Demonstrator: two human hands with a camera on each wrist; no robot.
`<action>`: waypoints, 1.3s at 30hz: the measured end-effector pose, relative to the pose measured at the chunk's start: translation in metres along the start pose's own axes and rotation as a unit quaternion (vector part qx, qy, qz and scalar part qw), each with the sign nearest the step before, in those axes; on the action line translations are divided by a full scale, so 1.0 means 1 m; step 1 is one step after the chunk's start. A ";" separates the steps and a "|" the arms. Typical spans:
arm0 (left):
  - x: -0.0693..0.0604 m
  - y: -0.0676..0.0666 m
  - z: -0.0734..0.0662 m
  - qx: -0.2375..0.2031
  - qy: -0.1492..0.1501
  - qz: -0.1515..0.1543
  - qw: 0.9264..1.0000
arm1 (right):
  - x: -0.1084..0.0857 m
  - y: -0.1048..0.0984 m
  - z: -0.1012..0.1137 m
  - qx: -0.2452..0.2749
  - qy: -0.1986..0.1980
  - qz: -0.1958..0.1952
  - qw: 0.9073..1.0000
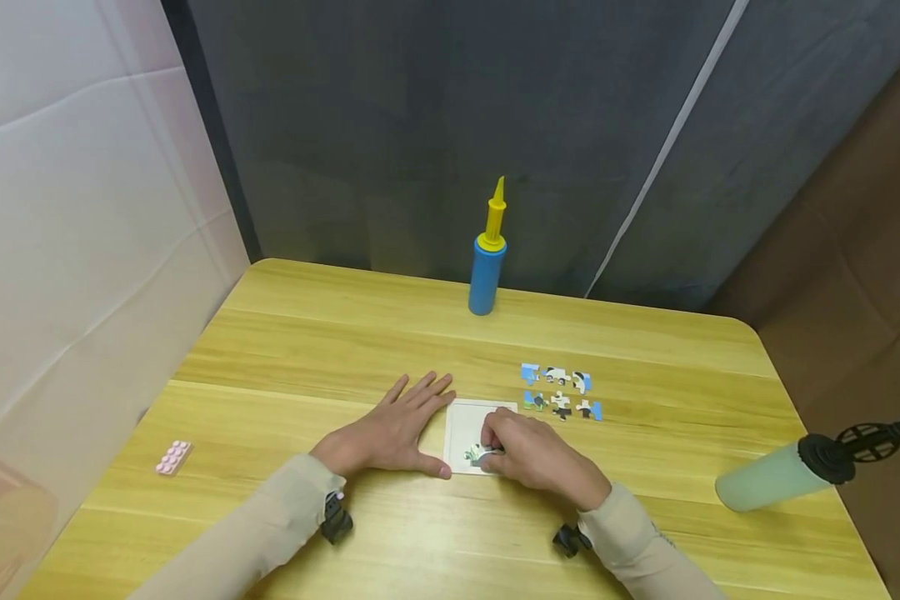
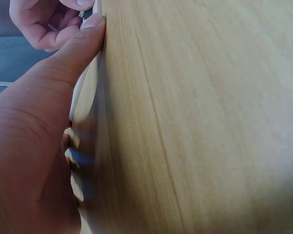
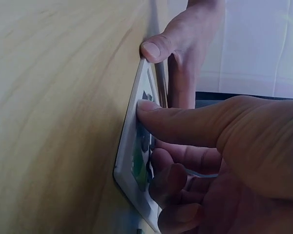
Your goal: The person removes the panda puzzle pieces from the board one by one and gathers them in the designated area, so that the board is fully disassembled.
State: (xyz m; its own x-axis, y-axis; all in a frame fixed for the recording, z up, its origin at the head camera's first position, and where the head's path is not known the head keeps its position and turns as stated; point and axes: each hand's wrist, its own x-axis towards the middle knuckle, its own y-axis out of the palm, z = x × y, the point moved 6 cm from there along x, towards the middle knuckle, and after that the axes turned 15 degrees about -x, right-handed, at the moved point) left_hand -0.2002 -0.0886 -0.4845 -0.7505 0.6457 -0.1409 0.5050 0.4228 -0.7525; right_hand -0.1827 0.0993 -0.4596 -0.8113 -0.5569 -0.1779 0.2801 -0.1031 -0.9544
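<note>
A white square puzzle tray (image 1: 461, 417) lies on the table, with green, white and grey puzzle pieces (image 1: 474, 456) in its near part. My left hand (image 1: 393, 433) rests with fingers spread at the tray's left side, its thumb touching the near left corner. Over the tray, my right hand (image 1: 528, 450) pinches a puzzle piece between thumb and curled fingers, low against the tray. In the right wrist view the thumb (image 3: 180, 122) presses near the frame of the tray (image 3: 129, 122). The fingers partly hide the piece.
Several loose puzzle pieces (image 1: 560, 405) lie in two rows beyond the tray to the right. A blue and yellow hand pump (image 1: 486, 279) stands at the back. A pale green bottle (image 1: 772, 477) is at the right, a pink toy brick (image 1: 173, 457) at the left.
</note>
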 end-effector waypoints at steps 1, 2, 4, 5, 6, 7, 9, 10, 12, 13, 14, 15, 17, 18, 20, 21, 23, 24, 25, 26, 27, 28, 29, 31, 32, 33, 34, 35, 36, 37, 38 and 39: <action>0.000 0.000 0.000 0.000 0.000 0.000 1.000 | 0.000 0.000 0.000 0.002 0.000 -0.002 1.000; 0.000 0.000 0.000 0.000 0.000 0.000 1.000 | 0.000 0.001 0.000 0.004 0.001 -0.003 1.000; 0.000 0.000 0.000 0.000 0.000 0.000 1.000 | -0.001 0.001 0.000 0.008 0.001 -0.007 1.000; 0.000 0.000 0.000 0.001 0.000 0.000 1.000 | -0.001 0.001 0.000 0.009 0.001 -0.009 1.000; 0.000 0.000 0.000 0.001 0.000 0.000 1.000 | -0.002 0.001 0.000 0.011 0.001 -0.011 1.000; 0.000 0.000 0.000 0.002 0.000 0.000 1.000 | -0.002 0.001 0.000 0.012 0.000 -0.015 1.000; 0.000 0.000 0.000 0.003 -0.001 0.000 1.000 | -0.003 0.001 0.000 0.014 -0.001 -0.021 1.000; 0.000 0.000 0.000 0.003 -0.001 -0.001 1.000 | -0.003 0.001 0.000 0.013 -0.001 -0.025 1.000; 0.000 0.000 0.000 0.003 -0.001 -0.001 1.000 | -0.003 0.001 0.000 0.014 -0.003 -0.031 0.999; 0.000 0.000 0.000 0.003 0.000 -0.001 1.000 | -0.004 0.001 0.000 0.014 -0.003 -0.033 0.999; 0.000 -0.001 0.000 0.003 0.000 -0.001 1.000 | -0.004 0.000 0.000 0.015 -0.003 -0.035 0.999; 0.000 -0.001 0.000 0.003 0.001 -0.001 1.000 | -0.004 0.000 0.000 0.014 -0.003 -0.037 0.999; 0.000 0.000 0.000 0.003 0.002 -0.002 1.000 | -0.005 0.000 0.000 0.015 -0.002 -0.040 0.999; 0.000 0.000 0.000 0.004 0.002 -0.002 1.000 | -0.006 0.000 0.001 0.014 -0.002 -0.042 0.999; 0.000 0.000 0.000 0.004 0.003 -0.002 1.000 | -0.006 0.001 0.001 0.015 -0.002 -0.045 0.999; 0.000 0.000 0.000 0.004 0.003 -0.001 1.000 | -0.007 0.001 0.001 0.015 -0.001 -0.046 0.999; 0.000 0.000 0.000 0.004 0.002 -0.001 1.000 | -0.008 0.001 0.001 0.016 -0.002 -0.047 0.999; 0.000 0.000 0.000 0.005 0.002 -0.001 1.000 | -0.009 0.002 0.002 0.018 -0.003 -0.047 0.999; 0.000 0.000 0.001 0.005 0.001 -0.001 1.000 | -0.009 0.002 0.002 0.021 -0.004 -0.045 0.999; 0.000 0.000 0.001 0.006 0.001 -0.001 1.000 | -0.010 0.003 0.002 0.024 -0.006 -0.043 0.999; 0.000 0.000 0.001 0.006 0.001 -0.001 1.000 | -0.011 0.004 0.003 0.023 -0.009 -0.042 0.999; 0.001 0.000 0.001 0.006 0.001 -0.001 1.000 | -0.011 0.004 0.004 0.023 -0.014 -0.040 0.999; 0.001 0.000 0.001 0.007 0.001 -0.001 1.000 | -0.012 0.004 0.004 0.022 -0.020 -0.039 0.999; 0.001 0.000 0.001 0.008 0.001 -0.001 1.000 | -0.013 0.005 0.005 0.012 -0.035 -0.041 0.998; 0.001 0.000 0.001 0.008 0.001 -0.001 1.000 | -0.014 0.005 0.006 0.006 -0.043 -0.044 0.998; 0.001 0.000 0.001 0.009 0.001 -0.001 1.000 | -0.015 0.005 0.007 0.000 -0.049 -0.048 0.998; 0.001 0.000 0.001 0.010 0.001 0.000 1.000 | -0.017 0.005 0.007 -0.005 -0.053 -0.052 0.997; 0.001 0.000 0.001 0.009 0.001 0.000 1.000 | -0.018 0.004 0.006 -0.011 -0.056 -0.058 0.997; 0.001 0.000 0.001 0.010 0.001 0.000 1.000 | -0.019 0.004 0.006 -0.015 -0.056 -0.063 0.996; 0.001 0.000 0.001 0.010 0.001 0.000 1.000 | -0.021 0.002 0.005 -0.016 -0.056 -0.069 0.996; 0.001 0.000 0.000 0.010 0.000 0.000 1.000 | -0.023 0.001 0.004 -0.016 -0.057 -0.073 0.996; 0.001 0.000 0.000 0.009 -0.001 0.000 1.000 | -0.025 -0.002 0.003 -0.016 -0.060 -0.078 0.995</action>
State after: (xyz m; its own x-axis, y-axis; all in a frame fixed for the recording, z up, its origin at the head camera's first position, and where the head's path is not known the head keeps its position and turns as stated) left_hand -0.2007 -0.0884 -0.4848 -0.7514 0.6445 -0.1413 0.4967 0.4114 -0.7642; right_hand -0.1617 0.1109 -0.4530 -0.7762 -0.6304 0.0018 0.1364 -0.1707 -0.9758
